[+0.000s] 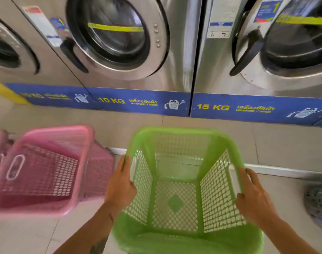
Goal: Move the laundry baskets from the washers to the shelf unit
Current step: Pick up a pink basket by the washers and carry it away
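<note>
An empty green mesh laundry basket (176, 202) is right in front of me, over the tiled floor before the washers. My left hand (119, 184) grips its left rim and my right hand (252, 197) grips its right rim at the handle slot. To the left stands a pink mesh basket (40, 173), tilted, with a second pink basket (99, 167) behind it. The shelf unit is out of view.
Steel front-loading washers (112, 37) line the back, doors shut, on a blue base strip (211, 107) marked 10 KG and 15 KG. A grey mesh basket (319, 206) shows at the right edge. A metal floor strip (285, 171) runs across the tiles.
</note>
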